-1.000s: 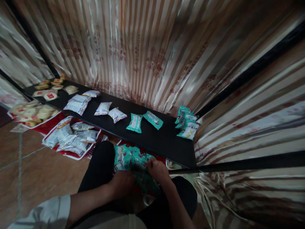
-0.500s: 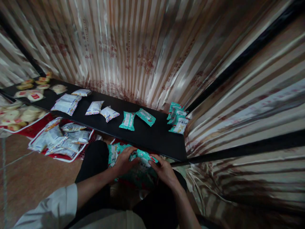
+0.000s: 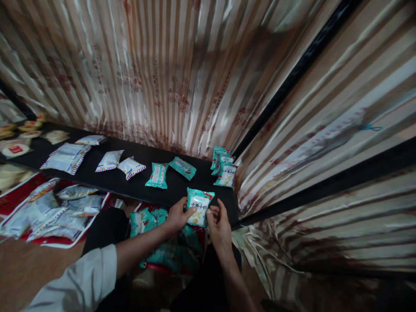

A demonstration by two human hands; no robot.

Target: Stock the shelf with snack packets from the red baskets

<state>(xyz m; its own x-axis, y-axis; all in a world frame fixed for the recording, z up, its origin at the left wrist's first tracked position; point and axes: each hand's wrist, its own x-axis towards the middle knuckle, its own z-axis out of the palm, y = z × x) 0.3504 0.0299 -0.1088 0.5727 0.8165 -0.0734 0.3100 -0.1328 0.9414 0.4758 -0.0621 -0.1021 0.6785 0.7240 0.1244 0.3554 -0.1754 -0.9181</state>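
Note:
A green-and-white snack packet (image 3: 199, 207) is upright above the front edge of the black shelf, its printed front facing me. My left hand (image 3: 178, 216) is closed on its left side, thumb across the front. My right hand (image 3: 220, 223) is beside the packet's right edge, fingers curved and apart; any contact there is slight. Below the hands, a red bag (image 3: 203, 242) holds several more green packets (image 3: 172, 255). On the shelf ahead lie two green packets, one upright-facing (image 3: 156, 175) and one slanted (image 3: 182, 168).
A cluster of green packets (image 3: 224, 169) stands at the right end of the black shelf (image 3: 123, 187). White packets (image 3: 66, 157) and round pale snacks (image 3: 14, 148) lie leftward. A red bag of white packets (image 3: 76, 243) is at lower left. Striped curtain (image 3: 156, 86) and dark poles (image 3: 286, 99) border the shelf.
Both hands have risen from the bag, lifting the green packet, now turned face-on. My right hand's hold on it has loosened. The view has shifted rightward.

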